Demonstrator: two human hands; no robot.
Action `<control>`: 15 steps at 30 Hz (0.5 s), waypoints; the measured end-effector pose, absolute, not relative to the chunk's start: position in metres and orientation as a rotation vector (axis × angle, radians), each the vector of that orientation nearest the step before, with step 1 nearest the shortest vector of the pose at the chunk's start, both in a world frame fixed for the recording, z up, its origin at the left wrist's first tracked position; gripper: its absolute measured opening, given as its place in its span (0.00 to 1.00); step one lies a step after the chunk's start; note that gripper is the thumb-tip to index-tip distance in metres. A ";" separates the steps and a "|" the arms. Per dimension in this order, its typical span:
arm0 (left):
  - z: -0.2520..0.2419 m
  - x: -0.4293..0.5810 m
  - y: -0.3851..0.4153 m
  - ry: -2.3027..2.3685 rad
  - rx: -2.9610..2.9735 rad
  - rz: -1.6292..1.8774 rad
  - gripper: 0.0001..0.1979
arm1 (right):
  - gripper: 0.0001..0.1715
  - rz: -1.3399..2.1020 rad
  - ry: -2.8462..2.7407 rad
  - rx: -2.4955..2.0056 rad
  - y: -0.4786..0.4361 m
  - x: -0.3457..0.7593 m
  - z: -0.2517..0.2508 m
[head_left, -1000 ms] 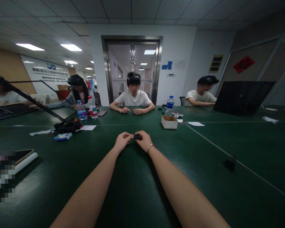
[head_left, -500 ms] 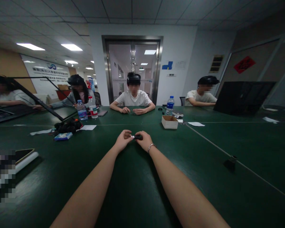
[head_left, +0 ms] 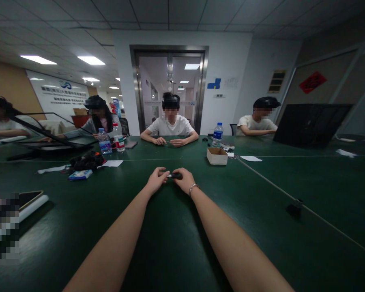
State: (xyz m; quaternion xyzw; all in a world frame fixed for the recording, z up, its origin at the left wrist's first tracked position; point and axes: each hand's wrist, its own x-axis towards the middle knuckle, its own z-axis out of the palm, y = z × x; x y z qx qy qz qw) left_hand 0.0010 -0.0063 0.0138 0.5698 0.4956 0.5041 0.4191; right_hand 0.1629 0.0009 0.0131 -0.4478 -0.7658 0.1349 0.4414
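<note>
Over the green table point(head_left: 170, 227), both my hands meet around a small black cylinder with a thin silver end point(head_left: 177, 176). My right hand point(head_left: 185, 181), with a bracelet at the wrist, wraps its fingers round the black part. My left hand point(head_left: 157, 180) pinches the silver end between thumb and fingers. Too little of the cylinder shows to tell what kind of thing it is.
An open cardboard box point(head_left: 217, 157) stands ahead to the right, near a water bottle point(head_left: 217, 136). Two bottles point(head_left: 105, 142), dark cables point(head_left: 86, 161) and a blue-and-white packet point(head_left: 80, 174) are to the left. A person point(head_left: 170, 125) sits opposite; others sit at the sides.
My left fingers have closed in on the silver end, while my right hand stays in place. At far left, a dark framed object near a seated person has tipped lower.
</note>
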 end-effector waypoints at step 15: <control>0.106 -0.001 -0.044 1.100 1.368 1.271 0.17 | 0.14 0.379 -1.883 -1.112 0.003 0.163 0.011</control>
